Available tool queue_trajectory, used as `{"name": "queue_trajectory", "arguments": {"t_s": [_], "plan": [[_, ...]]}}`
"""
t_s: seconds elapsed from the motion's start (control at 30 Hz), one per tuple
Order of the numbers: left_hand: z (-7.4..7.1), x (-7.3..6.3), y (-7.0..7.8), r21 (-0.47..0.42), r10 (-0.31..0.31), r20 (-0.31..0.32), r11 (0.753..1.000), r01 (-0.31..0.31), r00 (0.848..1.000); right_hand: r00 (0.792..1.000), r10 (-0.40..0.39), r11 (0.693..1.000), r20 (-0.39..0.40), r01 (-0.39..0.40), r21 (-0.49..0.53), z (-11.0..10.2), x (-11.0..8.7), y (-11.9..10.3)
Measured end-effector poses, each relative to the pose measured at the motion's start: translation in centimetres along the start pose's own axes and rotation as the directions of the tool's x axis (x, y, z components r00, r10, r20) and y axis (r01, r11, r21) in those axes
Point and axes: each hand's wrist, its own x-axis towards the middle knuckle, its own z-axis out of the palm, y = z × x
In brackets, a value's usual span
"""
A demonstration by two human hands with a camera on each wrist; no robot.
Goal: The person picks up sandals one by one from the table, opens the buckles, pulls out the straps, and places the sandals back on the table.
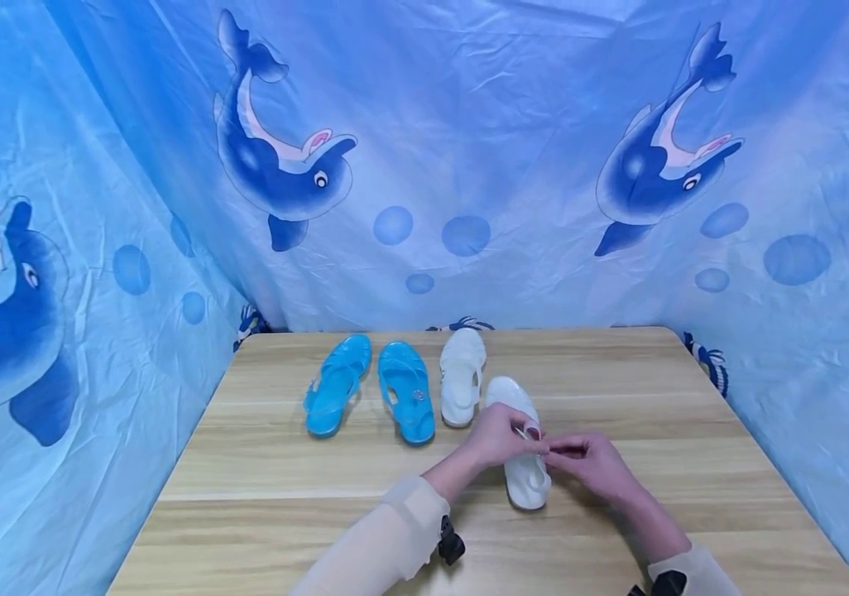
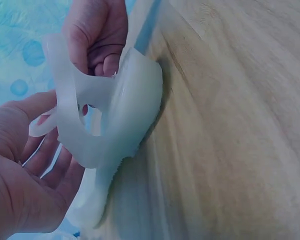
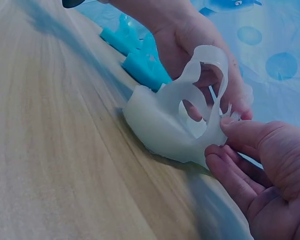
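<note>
A white jelly sandal (image 1: 525, 484) lies on the wooden table, its toe pointing away from me. My left hand (image 1: 501, 434) reaches over it from the left and pinches its strap with thumb and fingers. From the right, my right hand (image 1: 594, 465) pinches the same strap near the sandal's side, thumb against fingertips. The two hands' fingertips meet there. In the left wrist view the sandal's heel strap (image 2: 65, 95) arches up above the sole. The right wrist view shows the sole (image 3: 155, 125) resting on the wood; fingers partly hide the strap's end.
A second white sandal (image 1: 460, 385) stands just beyond, to the left. Further left lie two blue sandals, one upright beside it (image 1: 411, 397) and one angled (image 1: 335, 393). The wooden table (image 1: 268, 530) ends at a blue curtain (image 1: 424, 124) printed with dolphins.
</note>
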Motion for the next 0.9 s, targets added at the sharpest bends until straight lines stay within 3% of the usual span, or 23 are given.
{"name": "queue_trajectory", "arguments": {"t_s": [0.23, 0.4, 0.63, 0.77, 0.9], "plan": [[0.2, 0.4, 0.7, 0.019, 0.052, 0.066, 0.998, -0.053, 0.996, 1.000, -0.018, 1.000, 0.015, 0.018, -0.008, 0.0, -0.1, 0.0], [0.7, 0.3, 0.1, -0.085, 0.019, -0.006, 0.996, -0.019, 1.000, 1.000, -0.024, 1.000, 0.003, 0.024, 0.003, -0.1, 0.0, 0.3], [1.1, 0.2, -0.9, -0.260, -0.018, -0.088, 0.966, -0.006, 0.996, 1.000, -0.024, 1.000, -0.018, 0.025, 0.016, -0.1, 0.0, 0.3], [0.9, 0.3, -0.8, -0.213, -0.015, -0.058, 0.977, 0.002, 0.998, 0.999, -0.033, 0.999, -0.013, 0.033, 0.005, -0.1, 0.0, 0.2], [0.3, 0.6, 0.0, -0.058, 0.030, 0.050, 0.998, -0.027, 0.998, 0.999, -0.049, 0.998, -0.011, 0.049, -0.034, -0.1, -0.1, 0.1]]}}
